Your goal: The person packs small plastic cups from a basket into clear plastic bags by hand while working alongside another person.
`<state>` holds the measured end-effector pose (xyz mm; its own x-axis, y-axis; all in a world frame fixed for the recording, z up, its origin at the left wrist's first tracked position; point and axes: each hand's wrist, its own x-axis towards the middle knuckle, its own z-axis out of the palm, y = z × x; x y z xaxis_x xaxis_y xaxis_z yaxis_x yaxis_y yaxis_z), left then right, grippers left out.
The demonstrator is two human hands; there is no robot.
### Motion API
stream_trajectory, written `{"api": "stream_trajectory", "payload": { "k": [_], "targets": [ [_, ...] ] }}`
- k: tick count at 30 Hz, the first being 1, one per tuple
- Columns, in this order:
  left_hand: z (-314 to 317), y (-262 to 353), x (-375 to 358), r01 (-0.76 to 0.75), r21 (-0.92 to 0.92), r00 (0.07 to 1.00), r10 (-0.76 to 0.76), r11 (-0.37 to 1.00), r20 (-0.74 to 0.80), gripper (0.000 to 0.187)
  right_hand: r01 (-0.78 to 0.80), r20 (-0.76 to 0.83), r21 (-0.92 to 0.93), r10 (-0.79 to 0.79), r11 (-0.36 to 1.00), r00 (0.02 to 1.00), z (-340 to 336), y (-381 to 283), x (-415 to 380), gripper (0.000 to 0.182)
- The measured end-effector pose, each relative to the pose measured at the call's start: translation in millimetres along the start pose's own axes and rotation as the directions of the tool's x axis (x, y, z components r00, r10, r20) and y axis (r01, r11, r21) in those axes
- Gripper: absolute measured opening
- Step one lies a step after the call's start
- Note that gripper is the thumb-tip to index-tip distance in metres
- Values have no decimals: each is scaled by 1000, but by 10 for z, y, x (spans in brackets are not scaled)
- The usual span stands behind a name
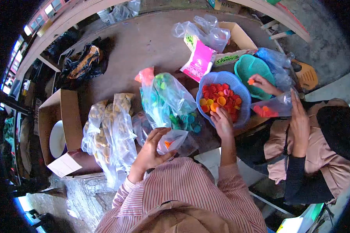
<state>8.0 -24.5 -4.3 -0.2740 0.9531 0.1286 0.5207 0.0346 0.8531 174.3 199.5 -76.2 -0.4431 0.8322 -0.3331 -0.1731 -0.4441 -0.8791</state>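
Observation:
My left hand is closed round the edge of a small clear bag with a few orange caps low inside it. Over the front of a blue basket, my right hand has its fingers on an orange cap. Red, orange and yellow caps fill much of that basket. Behind the small bag lie clear bags of green and teal caps.
A co-worker's hand holds an orange cap over a green basket; the other holds a bag of red caps. Bags of tan caps and a cardboard box stand left. A pink packet lies behind.

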Motion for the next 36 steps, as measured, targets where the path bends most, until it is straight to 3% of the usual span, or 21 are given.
{"api": "stream_trajectory", "payload": {
  "k": [2, 3, 4, 6, 8, 10, 11, 14, 15, 16, 18, 19, 22, 24, 26, 27, 28, 30, 34, 36],
  "targets": [
    [19, -6, -2, 9, -10, 1000, -9, 1000, -4, 63, 41, 16, 163, -44, 986, 999, 94, 53, -203, 27],
    [21, -1, -1, -10, -9, 1000, 10, 1000, -5, 63, 91, 0, -95, -91, 991, 996, 244, -14, -386, 29],
    [18, 0, -1, -30, -8, 1000, 30, 1000, -6, 63, 265, 78, -332, -253, 905, 964, 450, -170, -611, 29],
    [30, -48, -34, -81, -7, 997, 81, 997, -11, 64, 476, 191, -213, -442, 853, 877, 595, 42, -808, 31],
    [35, -20, -52, -54, 11, 998, 55, 998, -15, 65, 635, 448, -477, -454, 607, 770, 780, -109, -1083, 32],
    [49, -45, -66, -76, 1, 997, 76, 997, -17, 65, 831, 659, -478, -508, 286, 554, 907, -51, -1094, 31],
    [63, -59, -78, -95, -10, 995, 95, 995, -20, 65, 781, 690, -569, -368, 256, 623, 911, 15, -1130, 32],
    [83, -78, -117, -121, -4, 992, 121, 993, -32, 64, 776, 713, -598, -309, 201, 630, 911, -2, -1162, 31],
    [84, -63, -117, -124, -5, 992, 124, 992, -33, 64, 764, 710, -601, -281, 238, 646, 911, -75, -1198, 29],
    [82, -36, -123, -96, -7, 995, 96, 995, -41, 64, 763, 709, -602, -281, 237, 647, 879, -86, -1197, 29],
    [86, 8, -135, -71, -11, 996, 71, 997, -49, 63, 724, 643, -588, -335, 360, 689, 791, -111, -1164, 30],
    [87, 23, -138, -58, -5, 997, 58, 998, -52, 62, 747, 651, -607, -370, 272, 663, 692, -126, -1080, 29],
    [67, 52, -178, -39, -2, 997, 39, 999, -60, 60, 555, 408, -733, -398, 394, 822, 326, -158, -856, 23],
    [55, 40, -191, -32, -5, 997, 32, 999, -72, 59, 454, 247, -683, -404, 572, 881, 114, -236, -751, 20],
    [70, 28, -220, -1, 12, 997, 2, 1000, -83, 57, 555, 296, -735, -553, 388, 779, 19, -380, -617, 20],
    [77, 61, -219, 19, 0, 995, -19, 1000, -99, 51, 425, 177, -740, -459, 521, 871, -51, -382, -553, 21],
    [81, 66, -220, 20, 1, 995, -20, 1000, -101, 51, 385, 143, -760, -443, 524, 885, -104, -400, -452, 20],
    [67, 63, -227, -10, -18, 992, 8, 1000, -130, 35, 353, 173, -876, -470, 328, 866, -226, -358, -195, 19],
    [27, 25, -265, 5, -66, 978, -18, 998, -208, 22, 420, 241, -892, -608, 168, 757, -454, -139, 448, 16],
    [0, 14, -264, 5, -24, 980, -10, 1000, -197, 21, 309, 262, -950, -639, -39, 724, -409, -189, 672, 9]
  ]
}}
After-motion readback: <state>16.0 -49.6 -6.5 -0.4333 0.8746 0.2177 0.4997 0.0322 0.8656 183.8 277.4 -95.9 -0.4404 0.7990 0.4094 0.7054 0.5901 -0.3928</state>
